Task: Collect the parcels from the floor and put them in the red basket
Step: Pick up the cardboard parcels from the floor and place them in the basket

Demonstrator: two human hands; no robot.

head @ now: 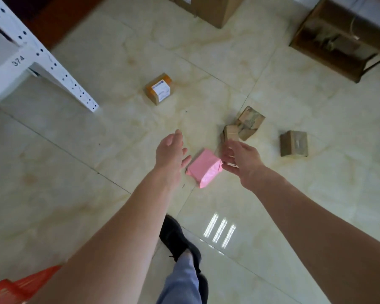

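Parcel: pink parcel (204,168) lies on the floor (75,163) between both hands.
Axis: long axis runs 1 to 7 o'clock.
Fingers: left hand (169,150) straight, right hand (239,159) loosely spread; both empty.

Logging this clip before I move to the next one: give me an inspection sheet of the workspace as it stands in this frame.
Surface: glossy cream tiled floor, with light glare near the person's feet.
Job's things: pink parcel on the floor between the hands; labelled brown box beyond it; two small boxes leaning together; lone brown box to the right; red basket at lower left, only partly in frame.
Clutter: nothing seen.
Grippers: left hand and right hand open, reaching down, holding nothing.
Cables: nothing seen.
Surroundings: white numbered shelving at left, large cartons at top, an open carton at upper right.
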